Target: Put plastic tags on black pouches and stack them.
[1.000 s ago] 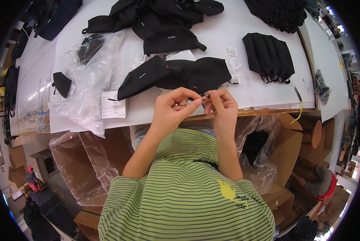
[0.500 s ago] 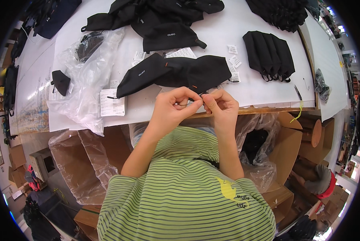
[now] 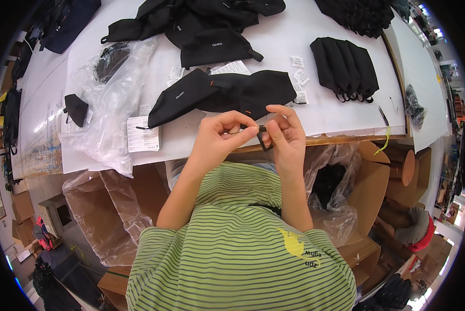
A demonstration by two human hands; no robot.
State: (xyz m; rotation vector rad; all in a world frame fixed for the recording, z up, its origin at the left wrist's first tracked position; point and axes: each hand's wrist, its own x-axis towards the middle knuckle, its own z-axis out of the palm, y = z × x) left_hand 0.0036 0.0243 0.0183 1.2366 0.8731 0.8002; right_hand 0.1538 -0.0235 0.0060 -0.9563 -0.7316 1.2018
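At the near table edge, my left hand (image 3: 223,139) is closed, thumb and forefinger pinching a small black cord loop (image 3: 263,141). My right hand (image 3: 285,136) faces it, forefinger raised and thumb bent inward, its curled fingers holding the other side of the loop. Just beyond both hands lie black fabric pouches (image 3: 267,92) with small orange tabs, one overlapping the other. Whether the loop is joined to the nearer pouch is hidden by my fingers. A stack of white printed labels (image 3: 143,136) sits left of my left hand.
Black pouches (image 3: 214,47) are heaped at the far middle, and a neat row of them (image 3: 345,68) lies right. Clear plastic bags (image 3: 105,111) cover the left. Snips (image 3: 384,116) with a yellow cord rest near the right edge. Plastic-lined cartons (image 3: 364,194) stand below. A person (image 3: 416,228) is lower right.
My right forefinger has lifted away from the thumb, and more of the black loop shows between my hands. The pouches have stayed in place.
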